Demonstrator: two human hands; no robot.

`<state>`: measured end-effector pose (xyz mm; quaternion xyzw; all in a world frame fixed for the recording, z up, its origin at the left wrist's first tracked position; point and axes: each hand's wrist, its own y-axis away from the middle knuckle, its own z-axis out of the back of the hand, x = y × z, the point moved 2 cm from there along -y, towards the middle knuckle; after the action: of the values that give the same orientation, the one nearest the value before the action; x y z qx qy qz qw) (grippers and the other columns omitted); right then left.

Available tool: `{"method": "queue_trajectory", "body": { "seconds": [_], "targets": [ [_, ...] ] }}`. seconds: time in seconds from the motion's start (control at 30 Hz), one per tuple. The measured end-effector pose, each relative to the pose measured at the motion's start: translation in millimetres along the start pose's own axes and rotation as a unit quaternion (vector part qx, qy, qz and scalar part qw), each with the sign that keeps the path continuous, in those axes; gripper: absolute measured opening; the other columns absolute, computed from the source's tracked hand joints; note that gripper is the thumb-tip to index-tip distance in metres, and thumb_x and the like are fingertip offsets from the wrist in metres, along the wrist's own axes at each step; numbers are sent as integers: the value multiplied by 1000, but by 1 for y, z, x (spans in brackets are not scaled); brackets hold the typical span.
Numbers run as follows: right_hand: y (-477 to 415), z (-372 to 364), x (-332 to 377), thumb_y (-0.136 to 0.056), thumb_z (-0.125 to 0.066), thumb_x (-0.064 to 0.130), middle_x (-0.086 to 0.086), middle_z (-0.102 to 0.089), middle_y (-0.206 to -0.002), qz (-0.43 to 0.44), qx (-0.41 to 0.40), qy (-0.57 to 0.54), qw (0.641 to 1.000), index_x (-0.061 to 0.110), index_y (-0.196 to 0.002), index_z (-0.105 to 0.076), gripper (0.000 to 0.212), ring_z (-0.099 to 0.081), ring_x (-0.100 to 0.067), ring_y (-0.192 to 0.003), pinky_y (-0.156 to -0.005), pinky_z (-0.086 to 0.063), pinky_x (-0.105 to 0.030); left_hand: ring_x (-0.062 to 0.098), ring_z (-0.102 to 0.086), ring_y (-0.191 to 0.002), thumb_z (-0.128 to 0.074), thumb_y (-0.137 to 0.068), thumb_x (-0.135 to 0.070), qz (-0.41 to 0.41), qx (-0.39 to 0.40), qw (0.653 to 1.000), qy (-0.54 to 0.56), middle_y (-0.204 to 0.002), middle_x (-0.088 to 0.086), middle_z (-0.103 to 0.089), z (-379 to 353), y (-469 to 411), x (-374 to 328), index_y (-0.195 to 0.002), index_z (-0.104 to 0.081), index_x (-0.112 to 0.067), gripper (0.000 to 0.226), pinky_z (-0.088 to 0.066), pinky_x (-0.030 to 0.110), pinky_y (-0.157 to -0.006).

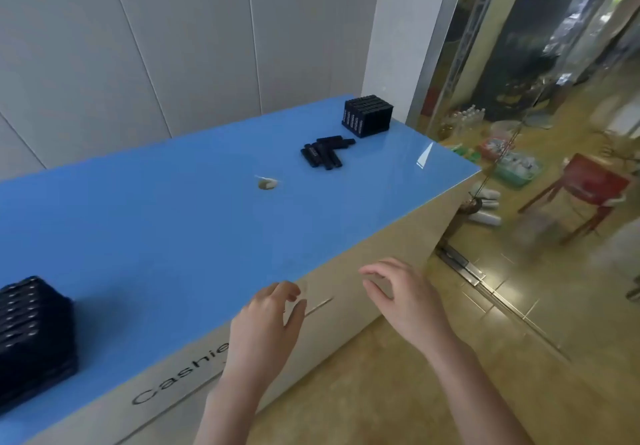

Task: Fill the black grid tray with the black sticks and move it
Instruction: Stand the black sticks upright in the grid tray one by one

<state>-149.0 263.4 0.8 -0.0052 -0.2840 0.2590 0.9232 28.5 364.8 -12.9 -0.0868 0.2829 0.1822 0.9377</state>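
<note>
A black grid tray [33, 333], its cells packed with sticks, stands at the near left of the blue counter top [166, 223]. Far down the counter lies a loose heap of several black sticks [323, 153], and behind it a second black block of upright sticks [367, 115]. My left hand [265, 327] hovers at the counter's front edge with loosely curled fingers and holds nothing. My right hand [403, 301] hangs in the air in front of the counter, fingers loosely curled, also empty. Both hands are far from the sticks and well right of the near tray.
A small pale round object [267, 184] lies mid-counter. Grey wall panels back the counter. To the right is a glass wall; beyond it a red chair [588, 188], bottles and baskets on a tiled floor. The counter front reads "Cashier".
</note>
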Motion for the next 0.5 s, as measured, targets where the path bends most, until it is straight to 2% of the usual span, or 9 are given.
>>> {"method": "queue_trajectory", "body": {
  "seconds": [0.07,0.2,0.33,0.5],
  "targets": [
    [-7,11,-19,-90,-54,28,20,-61,-101,2,7,-1,1000,28,-104,-64,18,-55,1,-95,-71,-44,-14,7,-56,-95,-44,-94,-41,2,4,1000,0,-107,-20,-57,-14,-6,-17,-110,-54,-30,22,-46,26,-75],
    [-30,17,-43,-90,-54,28,19,-61,-103,11,22,-11,1000,27,-107,-63,19,-56,1,-97,-76,-49,-17,6,-56,-95,-44,-93,-41,19,1,1000,-14,-102,-21,-55,-31,-25,-31,-110,-54,-30,22,-45,24,-74],
    [-64,15,-54,-91,-52,29,20,-60,-106,26,42,-14,999,28,-108,-62,20,-54,2,-99,-77,-44,-15,6,-56,-94,-45,-93,-39,44,-14,999,-19,-101,-20,-56,-37,-59,-34,-107,-55,-29,19,-40,23,-71],
    [-125,11,-75,-90,-52,31,20,-59,-104,34,47,10,998,31,-106,-62,19,-54,1,-98,-74,-42,-18,8,-56,-95,-46,-93,-38,61,-24,998,0,-103,-18,-60,-57,-130,-43,-104,-56,-27,18,-45,27,-73]
  ]
}}
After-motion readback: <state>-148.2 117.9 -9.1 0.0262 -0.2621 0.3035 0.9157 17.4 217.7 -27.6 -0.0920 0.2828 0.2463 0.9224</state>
